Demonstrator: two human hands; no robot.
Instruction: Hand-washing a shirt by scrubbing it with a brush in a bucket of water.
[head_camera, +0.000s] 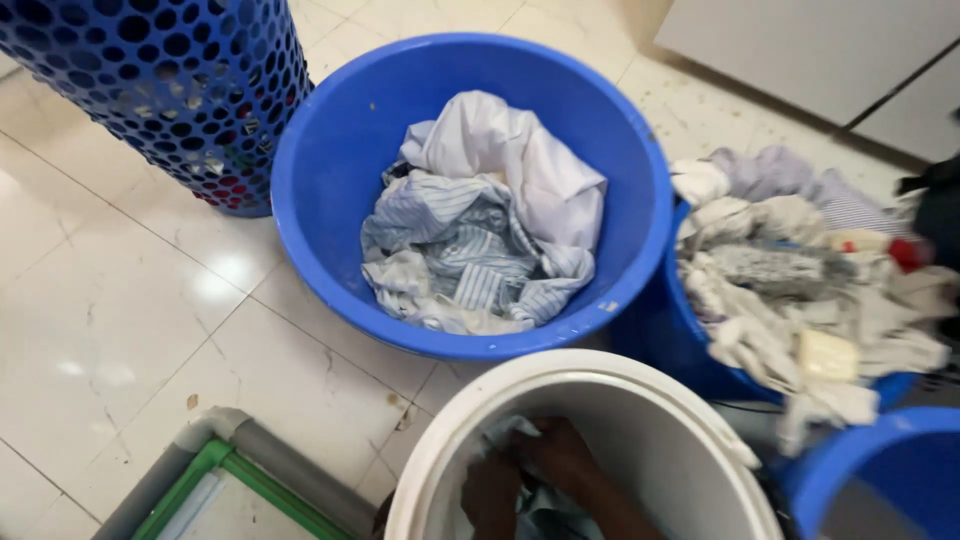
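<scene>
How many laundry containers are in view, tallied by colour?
Blue solid tubs: 3, namely the big round tub holding striped and white clothes, an overfilled tub on the right, and one cut off at the lower right corner.
Blue perforated basket: 1.
White bucket: 1, with both hands inside on cloth.
Total: 5.

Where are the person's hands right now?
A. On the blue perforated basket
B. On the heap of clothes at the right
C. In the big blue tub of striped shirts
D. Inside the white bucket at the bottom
D: both hands, the left hand and the right hand, are down inside the white bucket, on a light cloth in it.
</scene>
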